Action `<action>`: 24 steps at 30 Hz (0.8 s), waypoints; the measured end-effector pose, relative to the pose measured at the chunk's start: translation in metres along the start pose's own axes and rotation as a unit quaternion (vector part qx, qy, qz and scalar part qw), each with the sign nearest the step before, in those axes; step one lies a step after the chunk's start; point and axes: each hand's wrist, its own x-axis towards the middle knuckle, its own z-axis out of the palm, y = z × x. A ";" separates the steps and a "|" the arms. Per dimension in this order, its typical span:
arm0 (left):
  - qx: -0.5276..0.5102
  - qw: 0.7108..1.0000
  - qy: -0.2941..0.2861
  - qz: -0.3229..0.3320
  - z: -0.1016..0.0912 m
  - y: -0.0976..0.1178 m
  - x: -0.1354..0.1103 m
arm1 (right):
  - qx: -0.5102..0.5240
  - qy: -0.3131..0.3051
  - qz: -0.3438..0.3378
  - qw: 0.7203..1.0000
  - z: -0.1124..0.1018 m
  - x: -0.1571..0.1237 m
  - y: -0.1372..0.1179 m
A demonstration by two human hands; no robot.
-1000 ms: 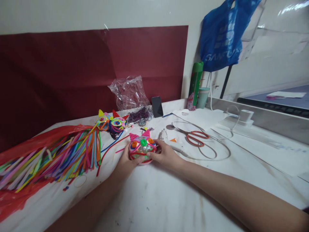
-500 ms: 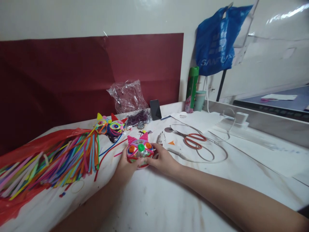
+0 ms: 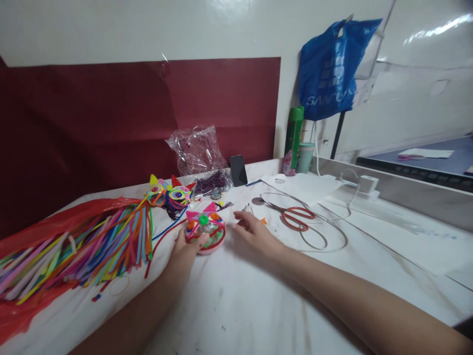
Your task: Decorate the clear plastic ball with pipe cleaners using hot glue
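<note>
My left hand grips a small round cat-face craft made of coloured pipe cleaners, with pink ears, orange eyes and a green nose. It rests on the white table. My right hand lies just right of the craft, apart from it, fingers stretched forward over a white glue gun whose tip barely shows. Nothing is in that hand. Two more finished cat faces lie behind, to the left.
A heap of loose coloured pipe cleaners lies on a red plastic bag at left. Red-handled scissors and a white cable lie to the right. At the back stand a clear bag, phone, green can and cup.
My right hand has let go of the craft and moved right and forward toward the glue gun. My left hand has shifted the craft slightly left.
</note>
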 end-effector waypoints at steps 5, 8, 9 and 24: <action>-0.073 0.997 -0.027 0.010 -0.014 0.002 0.010 | -0.362 -0.010 -0.096 0.927 -0.033 0.010 0.005; -0.089 0.995 -0.031 0.011 -0.016 0.003 0.011 | -0.508 -0.069 -0.057 0.857 -0.046 0.011 0.007; -0.094 0.995 -0.035 0.013 -0.016 0.004 0.011 | -0.527 -0.084 -0.039 0.845 -0.049 0.012 0.008; -0.040 0.998 0.016 0.043 -0.022 -0.001 0.017 | -0.484 -0.111 -0.011 0.868 -0.038 0.011 0.026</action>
